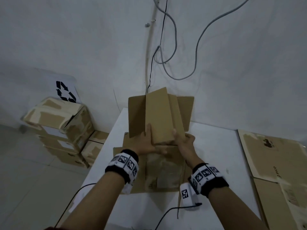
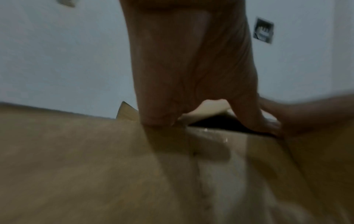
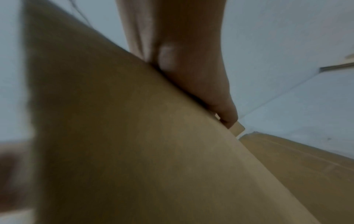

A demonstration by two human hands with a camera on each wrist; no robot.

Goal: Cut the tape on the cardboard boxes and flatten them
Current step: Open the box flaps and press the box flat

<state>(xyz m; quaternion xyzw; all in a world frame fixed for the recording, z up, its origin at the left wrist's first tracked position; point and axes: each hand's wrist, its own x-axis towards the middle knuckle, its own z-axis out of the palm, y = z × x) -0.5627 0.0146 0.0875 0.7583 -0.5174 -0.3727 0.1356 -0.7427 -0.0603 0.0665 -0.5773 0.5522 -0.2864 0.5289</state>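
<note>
Both hands are gripping the near, lower edge of a partly collapsed cardboard box (image 1: 159, 113) that is standing tilted up off the white table (image 1: 216, 146), its loose flaps fanning out above and beyond the fingers toward the wall. The left hand (image 1: 147, 143) is holding the box's left lower corner, thumb lying on the facing panel and fingers curled under it; in the left wrist view the fingers (image 2: 159, 109) are hooking over a cardboard edge, with the thumb coming down apart from them. The right hand (image 1: 184, 141) is clasping the right lower corner, thumb on the front face and fingers wrapped behind; the blurred right wrist view shows its fingers (image 3: 220, 98) lying along the edge of the brown panel. Directly beneath the hands and wrists, a flattened box (image 1: 164, 173) is lying on the table with a glossy strip of tape running down its middle. To the right of the right hand, more flattened cardboard sheets (image 1: 274, 155) are lying flat. Off to the left of the left hand, lower down on the floor, taped boxes (image 1: 58, 127) are sitting stacked beside a white recycling sign (image 1: 65, 91).
</note>
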